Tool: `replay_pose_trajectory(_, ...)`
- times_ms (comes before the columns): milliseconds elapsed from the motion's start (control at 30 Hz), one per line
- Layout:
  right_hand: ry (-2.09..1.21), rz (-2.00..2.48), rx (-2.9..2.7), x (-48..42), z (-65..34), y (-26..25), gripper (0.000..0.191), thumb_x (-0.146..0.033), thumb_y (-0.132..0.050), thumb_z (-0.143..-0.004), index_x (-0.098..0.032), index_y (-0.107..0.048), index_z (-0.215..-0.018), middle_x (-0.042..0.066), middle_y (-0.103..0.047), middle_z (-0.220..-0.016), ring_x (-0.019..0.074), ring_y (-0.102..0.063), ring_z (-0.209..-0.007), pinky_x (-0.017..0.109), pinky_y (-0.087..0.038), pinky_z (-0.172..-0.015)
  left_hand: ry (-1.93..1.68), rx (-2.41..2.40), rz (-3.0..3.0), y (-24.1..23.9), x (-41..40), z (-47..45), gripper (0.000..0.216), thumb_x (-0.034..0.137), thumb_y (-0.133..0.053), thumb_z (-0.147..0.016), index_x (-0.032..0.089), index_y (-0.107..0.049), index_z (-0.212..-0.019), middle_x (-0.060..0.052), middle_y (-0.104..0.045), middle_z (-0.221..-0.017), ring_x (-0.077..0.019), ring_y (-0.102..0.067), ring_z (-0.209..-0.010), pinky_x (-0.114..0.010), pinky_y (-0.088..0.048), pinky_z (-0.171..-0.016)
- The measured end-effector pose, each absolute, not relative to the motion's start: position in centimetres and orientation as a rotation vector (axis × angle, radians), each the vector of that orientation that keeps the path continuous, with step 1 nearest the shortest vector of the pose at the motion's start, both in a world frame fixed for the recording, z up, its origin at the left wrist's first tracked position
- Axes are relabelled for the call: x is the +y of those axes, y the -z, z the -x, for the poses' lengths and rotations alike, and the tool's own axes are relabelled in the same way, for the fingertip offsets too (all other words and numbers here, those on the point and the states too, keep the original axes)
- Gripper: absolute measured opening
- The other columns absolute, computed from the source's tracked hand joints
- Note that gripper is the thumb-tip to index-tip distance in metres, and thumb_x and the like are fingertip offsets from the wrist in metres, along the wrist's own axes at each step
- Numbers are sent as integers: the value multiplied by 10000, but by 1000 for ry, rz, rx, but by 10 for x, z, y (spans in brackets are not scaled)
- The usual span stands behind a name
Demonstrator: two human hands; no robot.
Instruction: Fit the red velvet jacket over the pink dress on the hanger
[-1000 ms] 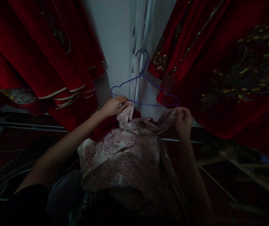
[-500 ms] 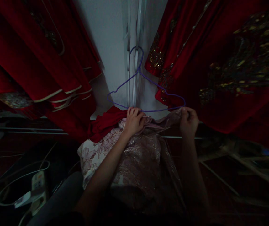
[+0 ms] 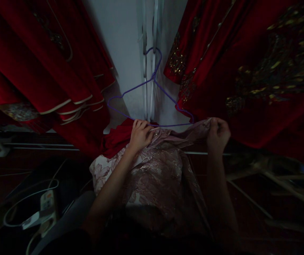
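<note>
Pink floral garment (image 3: 157,166) spread between and below hands, top edge along lower bar of purple hanger (image 3: 153,75), which hangs at far middle. Left hand (image 3: 141,134), palm down, fingers curled over garment edge at bar; cannot tell if wire gripped too. Right hand (image 3: 219,132) pinches edge, drawn out past hanger's right end. Both forearms reach far. Red cloth (image 3: 118,140) just left. Orange mark on power strip (image 3: 48,203), near left, too dim to read.
</note>
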State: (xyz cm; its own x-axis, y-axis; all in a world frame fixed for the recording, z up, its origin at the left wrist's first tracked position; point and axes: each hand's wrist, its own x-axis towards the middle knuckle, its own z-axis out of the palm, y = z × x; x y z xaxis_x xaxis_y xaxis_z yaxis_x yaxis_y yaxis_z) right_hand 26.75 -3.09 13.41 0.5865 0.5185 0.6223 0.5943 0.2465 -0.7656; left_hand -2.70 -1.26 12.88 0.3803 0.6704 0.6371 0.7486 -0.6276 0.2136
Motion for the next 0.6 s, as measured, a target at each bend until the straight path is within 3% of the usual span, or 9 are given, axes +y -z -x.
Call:
replay_pose_trajectory(267,123,1428,-1046,-28,-258,-159,338,-459,-466,-878,-161,-623,-910,111,-664,-931,233,-623,-891,393,-478,-865,1061,-1299,2515,-131,-15,35,242,368,-480,-906,257,-694,-929,-80,-627,-1042,-246,-500,-1046,-467,-352,-1023)
replay_pose_trajectory(600,187,1410,-1062,-21,-264,-167,350,-472,-482,-881,-160,-638,-900,97,-660,-891,227,-612,-852,400,-470,-839,1133,-1244,2483,-130,-17,37,175,311,-547,-882,224,-698,-903,-59,-633,-974,-223,-514,-996,-433,-356,-1000)
